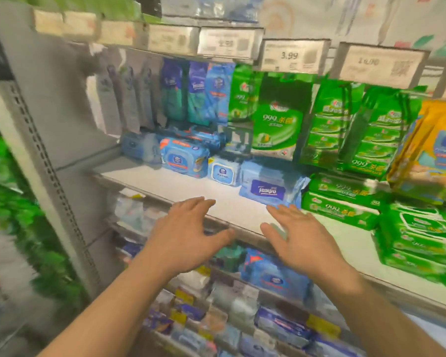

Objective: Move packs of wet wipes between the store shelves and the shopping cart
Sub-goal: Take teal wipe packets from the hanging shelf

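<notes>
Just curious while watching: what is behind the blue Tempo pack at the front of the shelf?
Behind the blue Tempo pack stands a tall green pack, with a smaller white-and-blue pack behind it to the left. The Tempo pack hides the shelf surface directly behind it.

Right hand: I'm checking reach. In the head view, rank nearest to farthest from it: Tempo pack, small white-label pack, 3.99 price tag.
From the right hand:
1. Tempo pack, just beyond its fingertips.
2. Small white-label pack, farther back, leftward.
3. 3.99 price tag, overhead shelf edge.

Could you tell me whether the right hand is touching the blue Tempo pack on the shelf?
Cannot tell: in the head view the right hand's fingertips overlap the blue Tempo pack's front edge.
</notes>
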Available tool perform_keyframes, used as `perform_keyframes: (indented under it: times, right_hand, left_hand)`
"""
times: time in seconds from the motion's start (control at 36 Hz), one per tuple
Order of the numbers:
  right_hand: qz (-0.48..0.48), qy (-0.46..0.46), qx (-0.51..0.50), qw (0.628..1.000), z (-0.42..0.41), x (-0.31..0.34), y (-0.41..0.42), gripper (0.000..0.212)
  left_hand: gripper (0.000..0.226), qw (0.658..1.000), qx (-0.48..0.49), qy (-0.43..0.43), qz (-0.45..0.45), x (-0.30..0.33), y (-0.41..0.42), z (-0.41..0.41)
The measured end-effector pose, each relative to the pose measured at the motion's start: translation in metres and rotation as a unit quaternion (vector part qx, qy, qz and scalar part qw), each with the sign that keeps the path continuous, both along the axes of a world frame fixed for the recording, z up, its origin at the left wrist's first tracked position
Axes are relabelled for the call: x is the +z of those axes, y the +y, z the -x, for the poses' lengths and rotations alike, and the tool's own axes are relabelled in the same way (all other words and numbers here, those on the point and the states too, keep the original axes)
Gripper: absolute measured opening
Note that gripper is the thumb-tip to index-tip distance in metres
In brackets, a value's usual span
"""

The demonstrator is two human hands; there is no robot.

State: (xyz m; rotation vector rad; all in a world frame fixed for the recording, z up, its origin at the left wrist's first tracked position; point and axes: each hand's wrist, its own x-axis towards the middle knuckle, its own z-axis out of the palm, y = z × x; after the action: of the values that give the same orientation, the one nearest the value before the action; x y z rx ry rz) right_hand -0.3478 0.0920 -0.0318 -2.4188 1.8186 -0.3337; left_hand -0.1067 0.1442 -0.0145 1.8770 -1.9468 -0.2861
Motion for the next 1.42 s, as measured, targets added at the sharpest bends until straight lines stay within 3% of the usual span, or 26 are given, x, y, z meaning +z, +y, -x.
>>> perform_keyframes:
  times: [0.25,0.36,0.47,0.56,0.69,1.0,1.17,1.33,1.42]
  right_hand:
    - [-0.001,0.014,0.134,0.991,-0.197,-0.002,0.044,0.063]
    - [-0.011,0.024,0.199,0.98,-0.28,-0.004,0.063,0.061]
    - [-0.014,0.003,0.251,0.968,-0.356,-0.012,0.078,0.075]
    - [-0.032,0.003,0.299,0.954,-0.411,-0.019,0.087,0.069]
    - [-0.061,0.012,0.365,0.929,-0.504,-0.031,0.097,0.066]
    - [-0.116,0.024,0.488,0.865,-0.705,-0.063,0.118,0.063]
    - [-0.134,0.025,0.552,0.823,-0.794,-0.076,0.143,0.063]
    - [-0.159,0.079,0.59,0.788,-0.86,-0.096,0.173,0.064]
    - [-0.172,0.091,0.589,0.784,-0.891,-0.11,0.187,0.065]
  left_hand:
    - [0.094,0.989,0.147,0.0,-0.028,-0.011,0.106,-0.178]
    - [0.089,0.974,0.219,-0.004,-0.052,-0.012,0.153,-0.243]
    - [0.092,0.958,0.275,0.023,-0.08,-0.018,0.193,-0.304]
    - [0.089,0.944,0.321,0.033,-0.073,-0.024,0.22,-0.343]
    - [0.098,0.913,0.397,0.042,-0.081,-0.037,0.255,-0.409]
    - [0.078,0.836,0.534,0.095,-0.088,-0.055,0.315,-0.543]
    - [0.102,0.787,0.604,0.106,-0.067,-0.072,0.348,-0.6]
    - [0.093,0.754,0.638,0.144,-0.059,-0.09,0.383,-0.647]
    - [0.071,0.745,0.64,0.179,-0.054,-0.101,0.395,-0.679]
